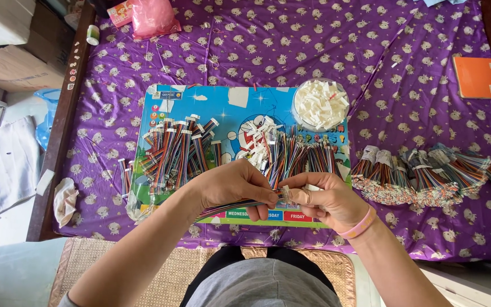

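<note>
Your left hand [231,187] pinched a multicoloured ribbon wire bundle [228,208] lying left-to-right; your right hand's [325,199] grip held its white connector end [284,192].

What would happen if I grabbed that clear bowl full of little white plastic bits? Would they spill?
Probably, if you tilt it. The white bits are heaped above the rim of the clear bowl, so some would likely slide off. They look small and loose, so the bowl is probably light and easy to nudge. It sits flat on the blue board, so it seems unlikely to roll.
</note>
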